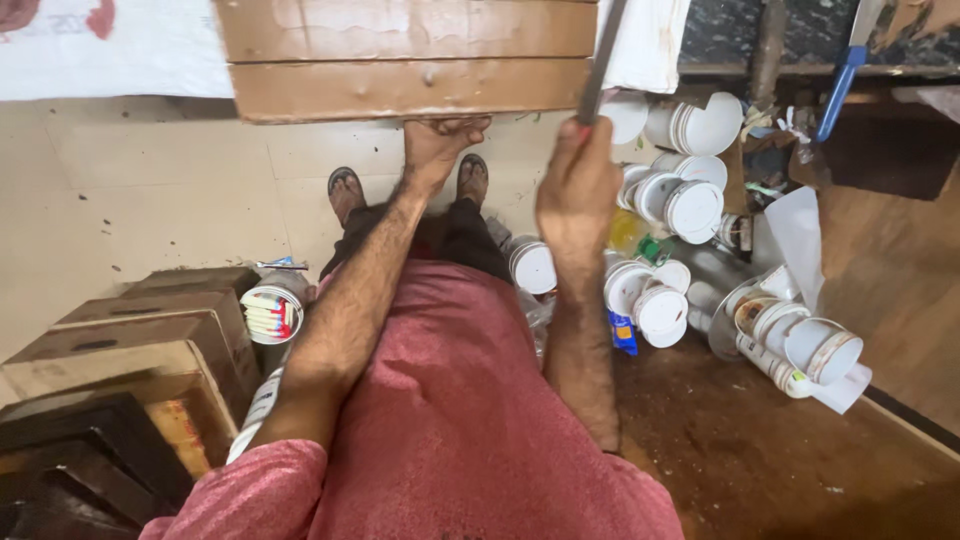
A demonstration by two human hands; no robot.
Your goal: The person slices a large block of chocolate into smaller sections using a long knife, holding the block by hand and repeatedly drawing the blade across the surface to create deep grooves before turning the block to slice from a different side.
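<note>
1. At far left, stacked brown wooden boxes (130, 340) with dark, worn tops sit on the pale tiled floor (150, 190); just beside them stands a round tin (272, 312) with a red, white and blue label.
2. Up top, a brown painted wooden board (400, 60) with two planks shows a glossy, streaked finish.
3. Left hand (440, 145) grips the board's lower edge, fingers curled under it.
4. Right hand (577, 190) is clenched round a grey metal file (600, 60), held against the board's right end.
5. At right, white round lidded tubs (690, 205) lie heaped on the brown floor, near a blue-handled tool (840, 85).
</note>
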